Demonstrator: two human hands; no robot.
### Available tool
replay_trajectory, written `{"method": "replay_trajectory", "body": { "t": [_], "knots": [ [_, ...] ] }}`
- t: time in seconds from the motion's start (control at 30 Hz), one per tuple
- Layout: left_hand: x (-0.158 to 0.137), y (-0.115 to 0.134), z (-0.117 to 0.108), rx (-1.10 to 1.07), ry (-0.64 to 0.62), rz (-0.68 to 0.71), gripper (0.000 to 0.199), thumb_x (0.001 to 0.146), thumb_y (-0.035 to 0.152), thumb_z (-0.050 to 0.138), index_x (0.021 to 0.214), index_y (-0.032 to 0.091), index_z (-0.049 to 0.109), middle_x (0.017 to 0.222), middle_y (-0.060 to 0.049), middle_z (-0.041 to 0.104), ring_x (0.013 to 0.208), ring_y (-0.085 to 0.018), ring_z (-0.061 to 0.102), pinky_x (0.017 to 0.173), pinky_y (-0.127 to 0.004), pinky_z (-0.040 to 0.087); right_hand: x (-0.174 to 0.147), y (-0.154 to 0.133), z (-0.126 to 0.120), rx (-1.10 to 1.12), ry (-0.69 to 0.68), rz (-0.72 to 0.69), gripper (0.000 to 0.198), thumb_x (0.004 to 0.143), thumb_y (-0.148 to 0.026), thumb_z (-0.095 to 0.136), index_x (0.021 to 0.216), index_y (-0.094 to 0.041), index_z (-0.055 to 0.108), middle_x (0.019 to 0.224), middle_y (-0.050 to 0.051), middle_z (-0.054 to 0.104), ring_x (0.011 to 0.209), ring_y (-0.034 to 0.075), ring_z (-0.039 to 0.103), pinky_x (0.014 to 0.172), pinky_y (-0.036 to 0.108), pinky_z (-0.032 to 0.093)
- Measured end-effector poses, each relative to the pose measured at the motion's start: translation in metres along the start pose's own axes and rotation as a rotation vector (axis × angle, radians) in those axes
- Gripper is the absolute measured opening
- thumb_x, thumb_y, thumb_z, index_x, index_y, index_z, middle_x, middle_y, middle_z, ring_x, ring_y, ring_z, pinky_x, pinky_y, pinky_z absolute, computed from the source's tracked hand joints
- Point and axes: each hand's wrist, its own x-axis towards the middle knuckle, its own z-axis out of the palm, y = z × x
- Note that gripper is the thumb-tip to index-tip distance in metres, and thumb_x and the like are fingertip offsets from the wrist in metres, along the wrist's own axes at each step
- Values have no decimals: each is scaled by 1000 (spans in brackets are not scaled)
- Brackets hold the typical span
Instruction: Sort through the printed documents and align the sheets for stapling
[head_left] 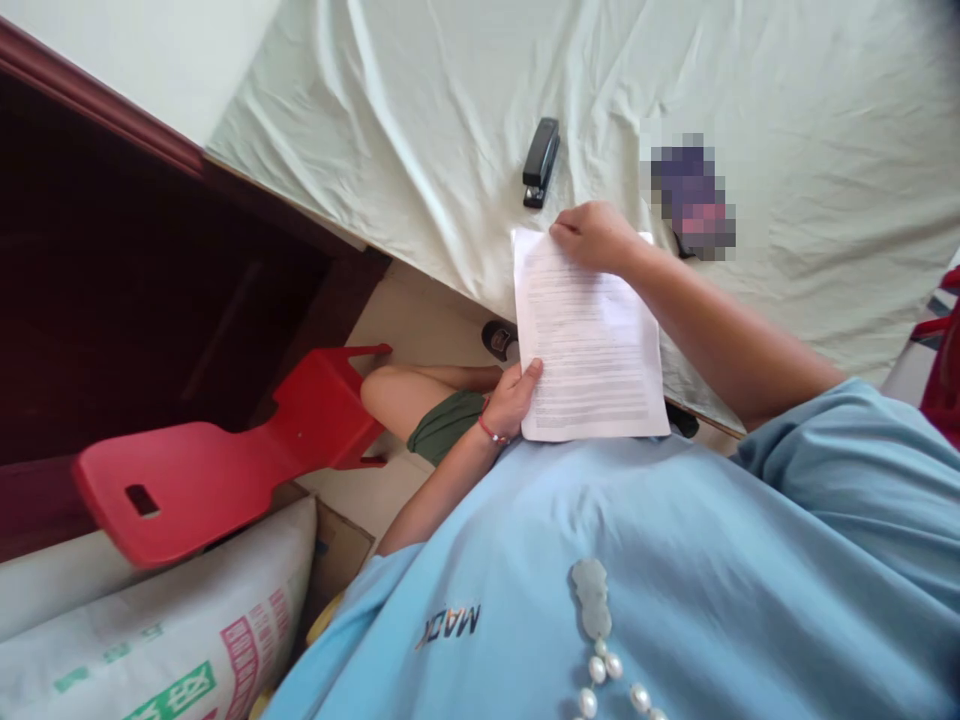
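Printed sheets of white paper (pixel 592 350) are held up in front of my shirt, covered in lines of small text. My left hand (pixel 514 395) grips their lower left edge, thumb on top and the other fingers out of sight behind. At the top edge, my right hand (pixel 596 235) has its fingers closed in a pinch on the paper, and its forearm crosses the upper right corner. Just beyond that hand, a black stapler (pixel 541 162) lies on the pale cloth (pixel 450 130). How many sheets there are, I cannot tell.
A blurred-out dark object (pixel 690 200) lies on the cloth right of the stapler. On the left stands a red plastic chair (pixel 195 470), with a white printed sack (pixel 187 620) below it in view. Something red (pixel 945 370) shows at the right edge.
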Motion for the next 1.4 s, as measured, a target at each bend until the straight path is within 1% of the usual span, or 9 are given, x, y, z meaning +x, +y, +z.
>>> {"method": "replay_trajectory", "body": {
  "t": [0.23, 0.4, 0.5, 0.67, 0.77, 0.87, 1.0, 1.23, 1.4],
  "knots": [
    [2, 10, 5, 15, 3, -68, 61, 75, 68, 77, 105, 15, 75, 109, -15, 76, 114, -34, 69, 100, -50, 55, 5, 0, -12, 150, -44, 21, 22, 90, -26, 54, 75, -19, 67, 77, 5, 67, 77, 19, 60, 72, 32, 40],
    [11, 38, 8, 128, 22, 61, 51, 86, 63, 69, 115, 22, 69, 114, -9, 74, 111, -26, 68, 98, -40, 53, 8, 3, -18, 198, -1, 44, 26, 93, -28, 53, 73, -19, 66, 79, 5, 68, 75, 17, 57, 70, 29, 38],
    [32, 64, 9, 302, 108, 202, 45, 91, 64, 62, 101, 20, 67, 104, -7, 72, 99, -21, 67, 90, -33, 52, 6, -1, -23, 246, 3, 6, 25, 94, -28, 52, 76, -18, 67, 80, 4, 69, 74, 16, 56, 70, 28, 38],
    [97, 109, 14, 476, 238, 395, 39, 93, 56, 59, 84, 18, 64, 81, -3, 64, 80, -16, 58, 72, -26, 45, 3, -7, -30, 182, 13, -56, 26, 96, -29, 52, 84, -18, 71, 84, 7, 72, 77, 18, 58, 72, 29, 38],
    [128, 130, 17, 497, 257, 314, 26, 87, 40, 66, 75, 17, 62, 62, 2, 51, 60, -12, 45, 56, -23, 34, 8, -4, -32, 116, 12, -73, 27, 97, -29, 52, 84, -18, 73, 87, 8, 73, 79, 19, 60, 73, 30, 38],
    [144, 144, 22, 480, 278, 151, 16, 82, 29, 66, 74, 17, 60, 54, 6, 40, 47, -8, 32, 47, -22, 21, 19, 3, -30, 89, 6, -76, 28, 97, -29, 53, 86, -18, 75, 87, 8, 74, 79, 19, 62, 71, 30, 38],
    [156, 158, 29, 398, 330, -63, 10, 81, 21, 62, 75, 17, 55, 51, 7, 37, 40, -5, 26, 43, -21, 11, 38, 8, -22, 9, -14, -11, 28, 97, -30, 52, 91, -19, 77, 95, 9, 77, 84, 21, 63, 71, 31, 38],
    [187, 170, 34, 439, 435, -116, 25, 72, 6, 61, 61, 18, 43, 44, 6, 34, 37, -5, 26, 42, -21, 12, 57, 4, -15, -101, -12, 167, 34, 98, -28, 45, 101, -17, 78, 107, 13, 77, 102, 29, 67, 83, 37, 43],
    [198, 170, 35, 471, 444, -99, 28, 69, 1, 58, 56, 19, 40, 42, 7, 29, 36, -5, 24, 42, -23, 11, 57, 4, -14, -144, 18, 181, 33, 98, -27, 47, 107, -17, 77, 110, 16, 76, 113, 35, 62, 95, 48, 44]
  ]
}}
